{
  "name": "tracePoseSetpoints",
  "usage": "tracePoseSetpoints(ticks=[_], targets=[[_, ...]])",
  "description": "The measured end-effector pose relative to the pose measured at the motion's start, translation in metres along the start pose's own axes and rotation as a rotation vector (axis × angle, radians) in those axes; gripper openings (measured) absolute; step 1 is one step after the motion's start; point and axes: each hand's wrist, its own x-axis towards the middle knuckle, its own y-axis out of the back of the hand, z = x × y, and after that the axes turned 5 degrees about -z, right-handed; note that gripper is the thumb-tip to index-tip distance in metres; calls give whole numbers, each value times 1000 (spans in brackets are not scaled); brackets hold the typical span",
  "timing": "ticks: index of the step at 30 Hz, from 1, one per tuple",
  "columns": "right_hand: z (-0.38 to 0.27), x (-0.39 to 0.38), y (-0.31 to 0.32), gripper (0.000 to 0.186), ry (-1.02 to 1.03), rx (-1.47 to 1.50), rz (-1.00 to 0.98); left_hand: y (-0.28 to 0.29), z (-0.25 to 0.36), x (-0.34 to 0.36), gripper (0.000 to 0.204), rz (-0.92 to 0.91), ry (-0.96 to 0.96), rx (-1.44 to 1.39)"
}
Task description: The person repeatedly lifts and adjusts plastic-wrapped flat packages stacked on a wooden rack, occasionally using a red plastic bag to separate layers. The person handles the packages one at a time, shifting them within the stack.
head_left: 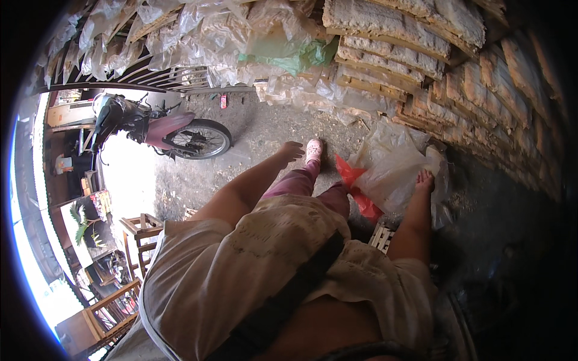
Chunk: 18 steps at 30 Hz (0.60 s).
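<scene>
A crumpled sheet of clear plastic (385,161) hangs at my right side, and a red plastic piece (360,189) lies along its left edge. My right hand (425,179) is closed on the clear plastic near its right side, the fingers curled into it. Held out over the concrete floor, my left hand (291,151) has its fingers stretched and nothing in them. It is nearest to my pink shoe (313,150).
Stacked trays with rough white slabs (385,30) fill the far right. Crumpled clear plastic (223,42) and a green plastic bag (295,53) cover the racks further left. A motorcycle (162,129) stands left, with a wooden stool (141,231) nearer me. A slatted crate (381,236) sits beside my right forearm.
</scene>
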Motion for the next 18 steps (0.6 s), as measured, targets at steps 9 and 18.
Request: tracePoseSetpoints(ticks=[9, 18], targets=[[52, 19, -93, 44, -143, -176, -219, 14, -24, -6, 31, 34, -34, -50], [83, -6, -180, 53, -355, -407, -222, 49, -61, -6, 30, 115, 62, -57]])
